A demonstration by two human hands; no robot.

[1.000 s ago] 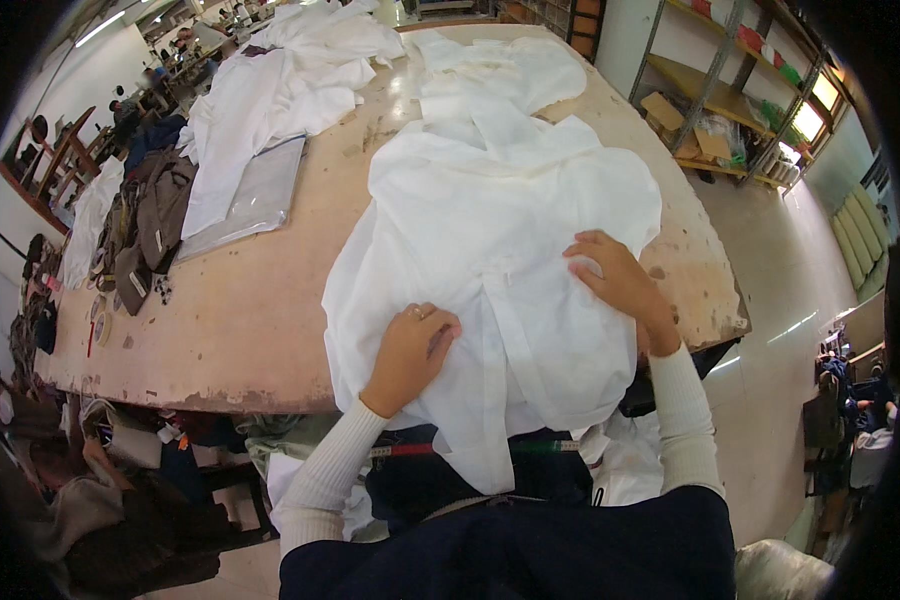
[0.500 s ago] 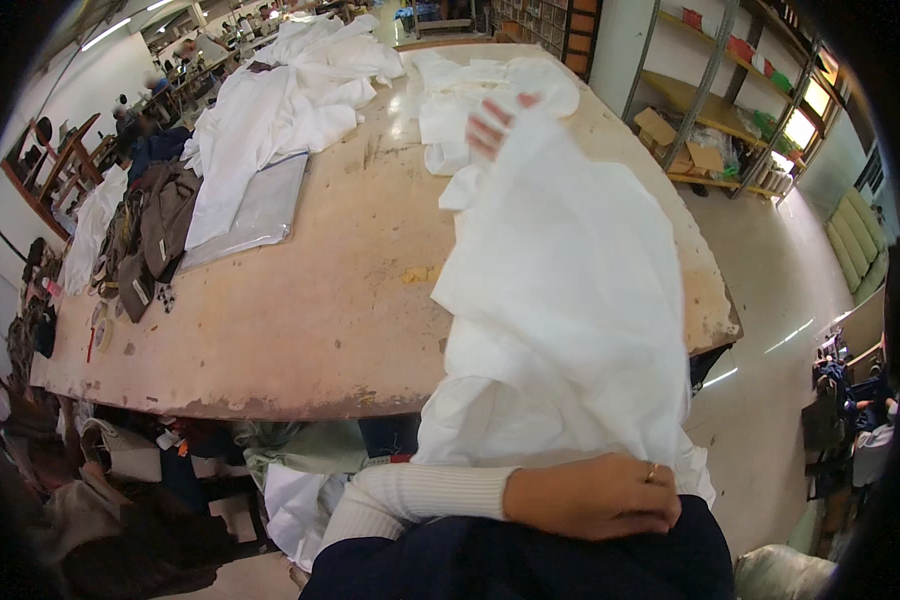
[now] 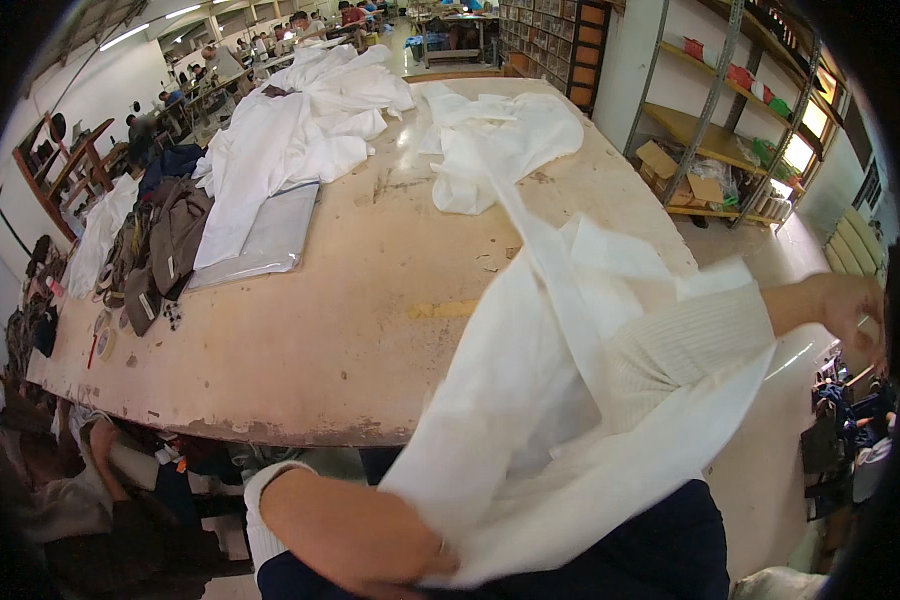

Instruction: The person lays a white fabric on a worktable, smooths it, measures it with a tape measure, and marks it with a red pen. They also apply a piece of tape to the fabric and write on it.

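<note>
A large white cloth [image 3: 490, 390] runs from the table down over my lap, blurred by motion. At its lower left edge my left hand [image 3: 360, 530] is closed on the fabric, with the fingertips partly hidden and smeared. My right arm, in a white ribbed sleeve, reaches out to the right over the cloth. Beyond the table's right side, near the picture's rim, my right hand [image 3: 852, 315] has its fingers curled. Whether anything is in them I cannot make out. A strip of the cloth stretches toward another white fabric piece [image 3: 510, 135] farther up the table.
On the worn table [image 3: 300, 350], a white garment pile [image 3: 320, 110] lies far left, partly over a clear plastic-wrapped package [image 3: 260, 240]. Brown garments [image 3: 175, 235] and tape rolls [image 3: 107, 343] are at left. Another person's arm [image 3: 105, 455] shows lower left. Metal shelves [image 3: 710, 120] stand right.
My right hand has swung from the table's far part to the right rim. The left hand has moved left across my lap. The white cloth has been pulled nearer and bunched.
</note>
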